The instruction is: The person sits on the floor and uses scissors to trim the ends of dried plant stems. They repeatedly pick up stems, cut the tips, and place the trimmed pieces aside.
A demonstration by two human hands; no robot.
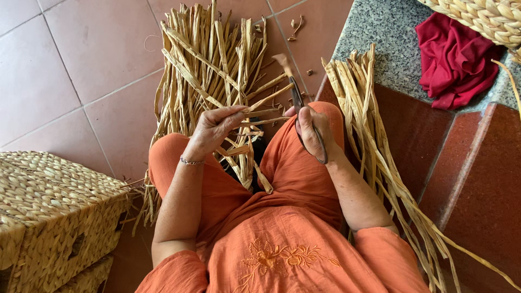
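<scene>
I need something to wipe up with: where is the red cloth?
In the head view, the red cloth lies top right on the speckled stone ledge, just below a woven basket.

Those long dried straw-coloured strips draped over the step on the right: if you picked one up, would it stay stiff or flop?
Probably flop: the dried strips bend over the step edge and trail downward. They look thin and flat, so likely light. Their frayed, split ends hint they may tear or crack if bent sharply.
</scene>
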